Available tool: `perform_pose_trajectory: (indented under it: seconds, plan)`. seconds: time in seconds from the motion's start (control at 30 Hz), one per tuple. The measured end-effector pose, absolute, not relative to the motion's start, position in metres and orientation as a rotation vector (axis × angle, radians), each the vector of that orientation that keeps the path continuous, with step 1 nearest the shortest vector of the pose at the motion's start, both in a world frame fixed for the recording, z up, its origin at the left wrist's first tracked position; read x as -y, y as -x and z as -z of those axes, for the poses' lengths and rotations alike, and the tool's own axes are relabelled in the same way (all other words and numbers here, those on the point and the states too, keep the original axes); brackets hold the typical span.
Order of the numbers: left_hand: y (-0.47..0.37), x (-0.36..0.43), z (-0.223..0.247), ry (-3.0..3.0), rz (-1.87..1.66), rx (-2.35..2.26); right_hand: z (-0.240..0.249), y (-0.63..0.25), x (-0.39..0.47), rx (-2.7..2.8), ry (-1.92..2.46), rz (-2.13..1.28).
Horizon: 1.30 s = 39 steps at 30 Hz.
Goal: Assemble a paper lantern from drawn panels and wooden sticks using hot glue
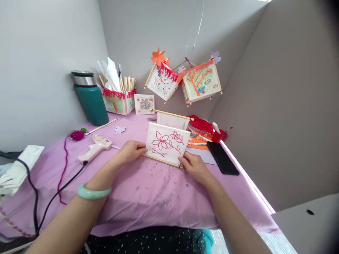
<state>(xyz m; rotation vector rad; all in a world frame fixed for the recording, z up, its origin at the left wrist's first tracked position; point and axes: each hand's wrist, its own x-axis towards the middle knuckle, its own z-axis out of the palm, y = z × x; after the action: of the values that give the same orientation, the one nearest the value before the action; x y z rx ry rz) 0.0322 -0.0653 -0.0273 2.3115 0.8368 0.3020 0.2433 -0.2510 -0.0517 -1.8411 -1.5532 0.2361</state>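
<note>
A white panel [166, 144] with red flower drawings stands tilted on the pink tablecloth, with a thin wooden stick [161, 161] along its lower edge. My left hand [131, 152] pinches the panel's lower left corner and the stick's end. At the lower right corner, my right hand [194, 165] grips it between thumb and fingers. Just behind is a pale panel [172, 120] with a wooden stick along its top; its lower part is hidden. A pink glue gun [96, 148] lies left of my left hand.
A green bottle [91, 104] and a decorated box of sticks [116, 102] stand at the back left. Two decorated lanterns [162, 83] [202, 83] hang behind. A black phone [222, 157] lies at right, near red material [201, 124]. Black cables [63, 183] cross the left side.
</note>
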Motion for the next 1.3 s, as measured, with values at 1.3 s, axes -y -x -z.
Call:
perform_pose_trajectory:
  seconds: [1.3]
  plan:
    - [-0.033, 0.061, 0.033, -2.517, -0.336, -0.793, 0.058, -0.247, 0.248, 1.638, 1.871, -0.223]
